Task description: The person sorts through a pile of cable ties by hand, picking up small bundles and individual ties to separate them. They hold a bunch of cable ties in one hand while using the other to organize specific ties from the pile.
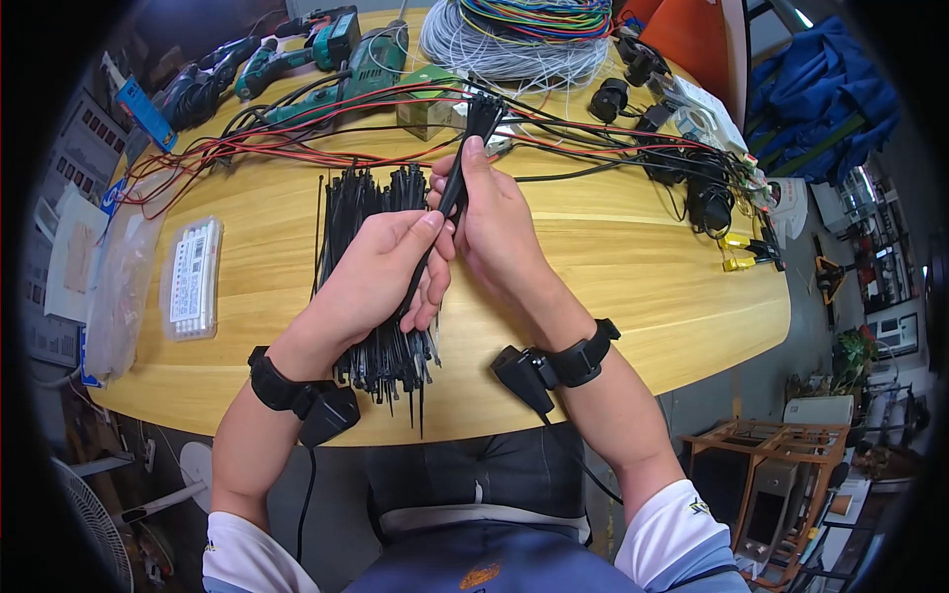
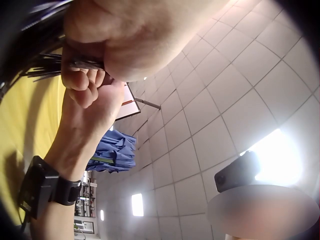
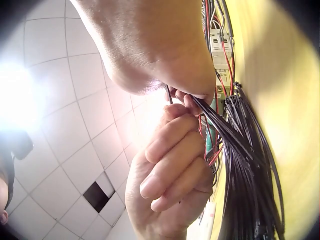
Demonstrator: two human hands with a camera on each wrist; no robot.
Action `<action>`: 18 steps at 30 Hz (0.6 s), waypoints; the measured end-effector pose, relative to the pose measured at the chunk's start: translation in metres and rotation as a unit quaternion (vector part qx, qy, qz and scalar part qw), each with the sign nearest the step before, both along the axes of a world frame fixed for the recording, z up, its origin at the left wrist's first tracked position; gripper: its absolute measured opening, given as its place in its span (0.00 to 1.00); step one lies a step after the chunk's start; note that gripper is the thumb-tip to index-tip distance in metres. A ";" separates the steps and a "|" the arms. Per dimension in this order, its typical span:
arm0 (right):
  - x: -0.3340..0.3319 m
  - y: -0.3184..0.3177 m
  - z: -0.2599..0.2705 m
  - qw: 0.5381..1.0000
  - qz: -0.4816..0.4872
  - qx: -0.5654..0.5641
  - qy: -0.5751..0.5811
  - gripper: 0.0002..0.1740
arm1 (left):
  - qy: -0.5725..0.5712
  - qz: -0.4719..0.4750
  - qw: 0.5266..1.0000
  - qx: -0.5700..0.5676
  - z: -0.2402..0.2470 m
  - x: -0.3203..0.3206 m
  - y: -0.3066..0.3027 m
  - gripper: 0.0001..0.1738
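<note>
Both hands are raised over the yellow wooden table (image 1: 613, 257), together holding a small bundle of black cable ties (image 1: 465, 158). My right hand (image 1: 489, 222) grips the bundle near its upper part, thumb on top. Lower down, my left hand (image 1: 390, 272) curls round the same ties. A large heap of black cable ties (image 1: 381, 346) lies on the table under the left hand. In the right wrist view the ties (image 3: 240, 145) run past the curled fingers (image 3: 170, 165). The left wrist view shows the tie ends (image 2: 55, 67) beside a clenched hand (image 2: 87, 85).
Red and black wires (image 1: 326, 124), green power drills (image 1: 326, 64) and a coil of white cable (image 1: 514, 44) crowd the far side of the table. A clear plastic box (image 1: 191, 279) and a plastic bag (image 1: 119, 287) lie at the left. Plugs and connectors (image 1: 712, 188) sit at the right.
</note>
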State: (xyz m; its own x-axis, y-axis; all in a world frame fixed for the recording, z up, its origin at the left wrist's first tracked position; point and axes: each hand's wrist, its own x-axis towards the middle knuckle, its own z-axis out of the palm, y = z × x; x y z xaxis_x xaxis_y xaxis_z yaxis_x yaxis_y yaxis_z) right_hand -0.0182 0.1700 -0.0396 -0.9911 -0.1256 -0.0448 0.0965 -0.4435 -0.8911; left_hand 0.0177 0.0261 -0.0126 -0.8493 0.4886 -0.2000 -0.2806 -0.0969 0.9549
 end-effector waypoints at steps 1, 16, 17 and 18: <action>0.000 0.000 0.000 1.000 -0.003 0.007 0.001 0.27 | -0.001 -0.001 1.000 0.001 0.000 0.000 0.000 0.19; 0.000 -0.002 0.003 1.000 0.016 0.011 0.025 0.24 | -0.008 -0.034 0.998 -0.055 -0.006 -0.004 -0.001 0.23; 0.001 -0.002 0.006 1.000 0.009 -0.007 0.019 0.23 | -0.013 -0.030 0.998 -0.056 -0.006 -0.004 -0.001 0.24; 0.002 -0.003 0.009 1.000 0.001 -0.026 0.013 0.23 | -0.019 -0.026 0.998 -0.057 -0.005 -0.004 -0.001 0.24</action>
